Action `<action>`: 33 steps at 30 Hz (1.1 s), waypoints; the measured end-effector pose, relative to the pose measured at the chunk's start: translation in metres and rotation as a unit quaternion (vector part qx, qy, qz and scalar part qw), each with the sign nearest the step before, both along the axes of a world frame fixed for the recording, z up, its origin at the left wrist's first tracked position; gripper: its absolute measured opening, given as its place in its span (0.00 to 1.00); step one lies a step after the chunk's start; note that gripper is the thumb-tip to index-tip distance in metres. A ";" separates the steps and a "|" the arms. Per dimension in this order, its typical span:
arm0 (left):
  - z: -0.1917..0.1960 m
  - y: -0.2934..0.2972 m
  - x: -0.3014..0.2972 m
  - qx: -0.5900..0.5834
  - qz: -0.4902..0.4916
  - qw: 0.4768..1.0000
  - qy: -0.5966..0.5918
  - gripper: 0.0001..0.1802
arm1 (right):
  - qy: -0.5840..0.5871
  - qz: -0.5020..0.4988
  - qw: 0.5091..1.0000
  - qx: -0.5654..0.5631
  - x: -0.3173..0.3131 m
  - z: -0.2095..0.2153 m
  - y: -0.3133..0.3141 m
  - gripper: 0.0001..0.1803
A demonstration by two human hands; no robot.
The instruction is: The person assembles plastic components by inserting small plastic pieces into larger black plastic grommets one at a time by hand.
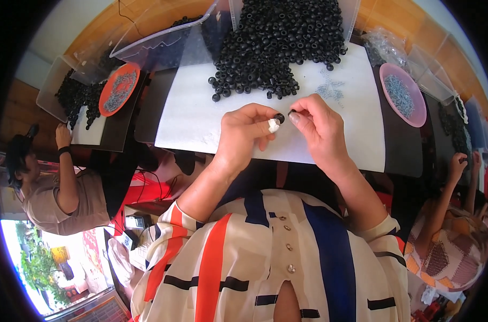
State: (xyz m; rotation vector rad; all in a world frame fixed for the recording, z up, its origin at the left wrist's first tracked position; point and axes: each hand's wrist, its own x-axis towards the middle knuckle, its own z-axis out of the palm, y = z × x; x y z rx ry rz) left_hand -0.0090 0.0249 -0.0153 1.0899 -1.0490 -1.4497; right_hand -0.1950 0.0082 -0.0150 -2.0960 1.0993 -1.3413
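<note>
Over the white sheet (195,115), my left hand (243,131) pinches a round black plastic part (279,118) between thumb and fingers. White tape (274,125) wraps the tip of that thumb. Just to its right, my right hand (323,129) is closed in a pinch on a small dark piece (292,112), mostly covered by the fingertips. The two pieces are close but apart. Beyond my hands lies a big heap of round black hollow parts (279,43), spilling from a clear bin onto the sheet. Small pale grey-blue pieces (329,88) lie scattered right of the heap.
A pink bowl (420,110) of small grey pieces stands at right, an orange bowl (132,68) at left. A clear plastic bin (163,51) sits at the back left. One person (67,193) works at left, another (448,236) at right, both with black parts.
</note>
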 end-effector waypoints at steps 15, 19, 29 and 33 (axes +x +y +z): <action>-0.004 0.005 0.004 -0.017 -0.007 0.999 -0.030 0.10 | -0.077 0.045 0.996 0.014 0.028 -0.011 -0.003 0.04; -0.004 0.006 0.004 -0.007 0.005 1.000 -0.021 0.10 | -0.138 0.069 0.979 0.130 0.022 0.002 -0.002 0.03; -0.003 0.008 -0.004 -0.002 0.032 0.998 -0.053 0.08 | -0.078 0.091 0.983 0.141 0.013 0.007 -0.011 0.02; -0.003 0.008 -0.006 -0.010 0.040 0.997 -0.069 0.06 | -0.027 0.105 0.983 0.146 0.012 0.008 -0.013 0.02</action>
